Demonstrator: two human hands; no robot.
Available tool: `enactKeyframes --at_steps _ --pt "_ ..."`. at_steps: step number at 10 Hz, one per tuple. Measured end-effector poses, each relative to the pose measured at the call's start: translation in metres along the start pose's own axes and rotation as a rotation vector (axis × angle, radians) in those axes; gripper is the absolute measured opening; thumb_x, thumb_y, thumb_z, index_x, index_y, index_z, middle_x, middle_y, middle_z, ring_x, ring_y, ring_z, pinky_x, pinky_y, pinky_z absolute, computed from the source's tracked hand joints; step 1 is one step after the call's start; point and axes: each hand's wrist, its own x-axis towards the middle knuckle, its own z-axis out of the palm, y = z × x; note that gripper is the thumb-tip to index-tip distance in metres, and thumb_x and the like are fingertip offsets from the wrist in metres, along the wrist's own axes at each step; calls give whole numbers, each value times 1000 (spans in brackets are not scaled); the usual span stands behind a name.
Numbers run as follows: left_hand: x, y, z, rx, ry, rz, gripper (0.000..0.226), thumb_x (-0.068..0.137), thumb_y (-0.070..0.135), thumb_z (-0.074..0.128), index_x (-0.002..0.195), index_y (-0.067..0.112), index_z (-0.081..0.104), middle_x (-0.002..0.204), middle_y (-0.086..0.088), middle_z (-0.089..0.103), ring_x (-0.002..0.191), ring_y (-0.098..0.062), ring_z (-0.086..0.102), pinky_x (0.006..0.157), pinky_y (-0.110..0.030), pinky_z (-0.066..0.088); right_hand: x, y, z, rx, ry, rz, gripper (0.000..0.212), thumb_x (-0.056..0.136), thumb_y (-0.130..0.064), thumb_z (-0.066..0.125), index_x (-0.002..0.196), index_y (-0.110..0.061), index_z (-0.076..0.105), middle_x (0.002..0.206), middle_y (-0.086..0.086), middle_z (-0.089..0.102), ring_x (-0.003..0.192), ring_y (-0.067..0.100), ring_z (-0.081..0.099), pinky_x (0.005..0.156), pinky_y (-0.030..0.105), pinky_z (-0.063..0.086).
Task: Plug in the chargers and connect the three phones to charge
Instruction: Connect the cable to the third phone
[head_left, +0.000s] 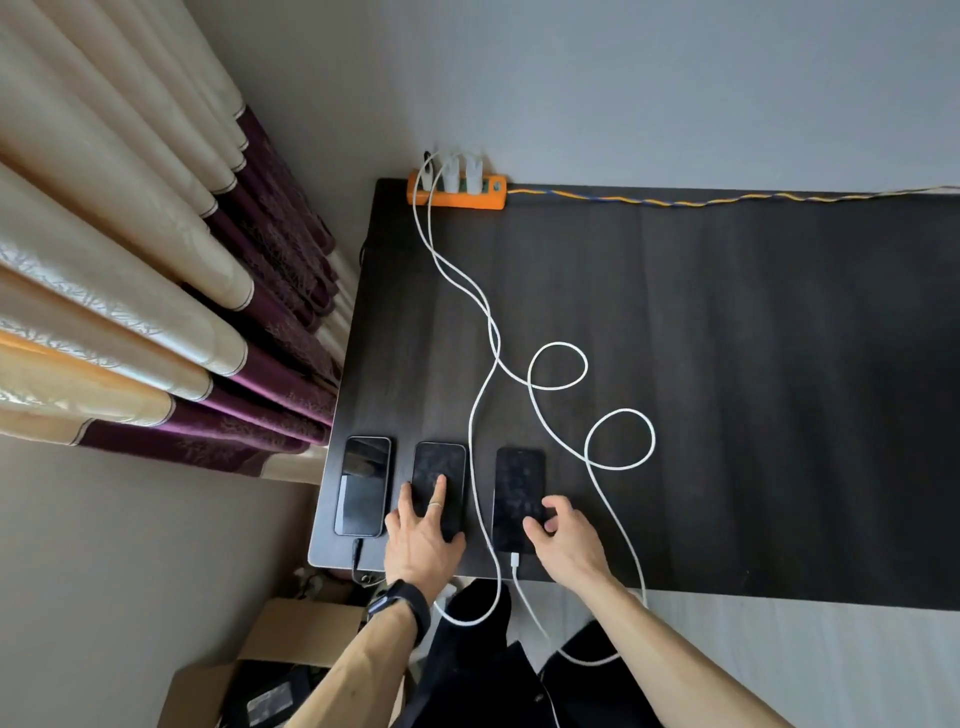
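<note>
Evidently, all three phones lie at the desk's near edge and the cabling looks almost finished.

Power strip: the orange power strip sits at the far left corner of the desk, with three white chargers plugged in.

Left phone: the left phone lies near the near left corner, a dark cable at its near end.

Middle phone: the middle phone lies under the left hand, fingers spread flat on the glass, gripping nothing; whether a plug is seated there is hidden by the hand.

Right phone: the right phone has a white connector at its near end; the right hand rests curled on its lower right corner, fingertips touching it, not clamped.

Cables: two white cables run in loose loops from the strip and hang off the near edge.

Step in hand: probably seating or checking the last plug. Judged best: keep the phone pinned flat, push the connector straight in, and leave slack so the hanging loops don't drag a phone off the edge.

Surface: dark, matt wood grain, otherwise bare.

Room: grey wall beyond, cream and purple curtains to the left, a cardboard box on the floor.
</note>
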Motion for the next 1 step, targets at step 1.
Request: enactKeyframes --at_steps 1 --pt "-3 3 3 26 128 0 79 84 46 61 153 42 21 162 -12 -1 142 -35 18 115 -42 31 -7 21 -22 82 -10 -95 46 96 -45 54 139 -31 48 112 -5 61 101 12 58 91 26 43"
